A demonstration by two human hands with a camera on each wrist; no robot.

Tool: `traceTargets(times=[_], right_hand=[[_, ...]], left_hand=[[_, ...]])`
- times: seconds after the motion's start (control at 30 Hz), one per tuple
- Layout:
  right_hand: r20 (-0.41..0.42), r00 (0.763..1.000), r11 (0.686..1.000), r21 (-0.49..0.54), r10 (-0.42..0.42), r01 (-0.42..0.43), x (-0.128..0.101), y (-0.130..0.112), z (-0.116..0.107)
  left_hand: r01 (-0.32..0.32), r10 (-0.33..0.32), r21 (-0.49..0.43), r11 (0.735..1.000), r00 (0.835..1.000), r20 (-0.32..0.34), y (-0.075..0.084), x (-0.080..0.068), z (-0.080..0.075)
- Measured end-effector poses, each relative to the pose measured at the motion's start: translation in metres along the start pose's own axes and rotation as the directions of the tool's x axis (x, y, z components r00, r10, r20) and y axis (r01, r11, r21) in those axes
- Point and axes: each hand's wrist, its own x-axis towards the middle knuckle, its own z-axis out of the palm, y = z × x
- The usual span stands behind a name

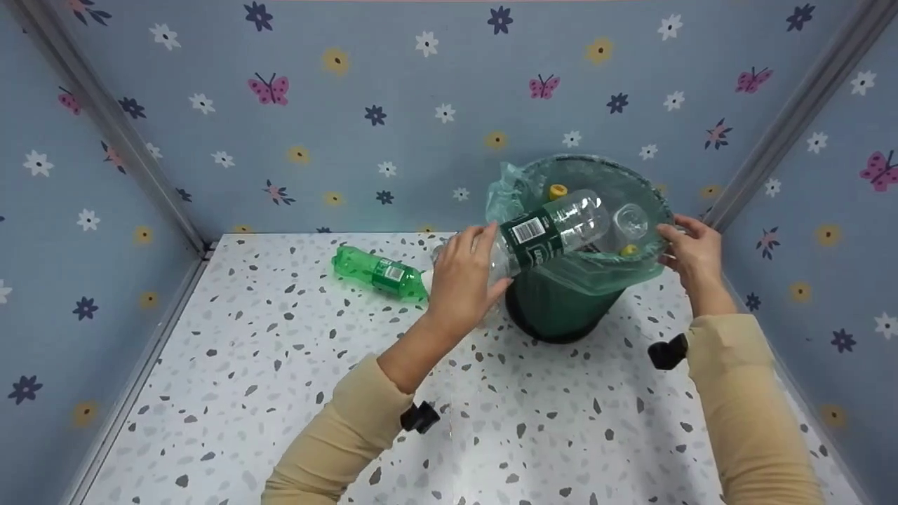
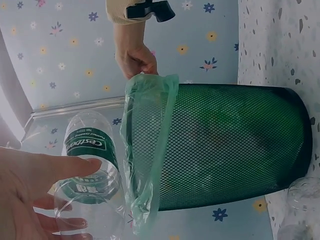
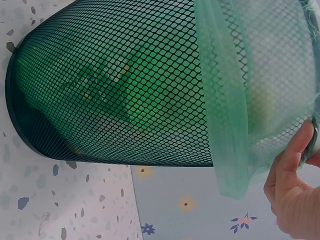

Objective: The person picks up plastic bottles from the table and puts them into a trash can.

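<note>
- While the left hand [image 1: 459, 280] curls around a clear bottle [image 1: 554, 231] and holds it lying across the rim of a green mesh bin [image 1: 561, 308], the right hand [image 1: 691, 256] pinches the bin's green liner [image 1: 596, 277] at the far rim.
- Risk, as a judgement: the bottle sits sideways over the opening — it could catch on the rim and roll off toward the left hand.
- Risk: the liner hangs loose and could slip into the bin if the pinch gives.
- Only the head view shows a green bottle [image 1: 379, 272] lying on the table just left of the left hand, and the bottles already inside the bin.
- Only the left wrist view shows the bottle's label up close — and the mesh side.
</note>
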Motion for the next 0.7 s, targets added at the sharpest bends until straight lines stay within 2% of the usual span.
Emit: traceTargets(times=[0.2,0.43,0.7], right_hand=[[0.007,1.000,1.000,-0.011,-0.013,0.013,0.000,-0.001,0.000],[-0.006,1.000,1.000,-0.022,-0.015,0.015,0.001,0.000,0.000],[-0.010,1.000,0.995,-0.095,-0.012,0.011,0.002,0.002,0.002]], left_hand=[[0.038,-0.047,0.112,0.993,0.996,0.075,0.013,0.029,-0.005],[0.068,-0.118,0.249,0.966,0.975,0.191,0.030,0.062,-0.005],[0.095,-0.185,0.345,0.934,0.954,0.237,0.043,0.094,0.008]])
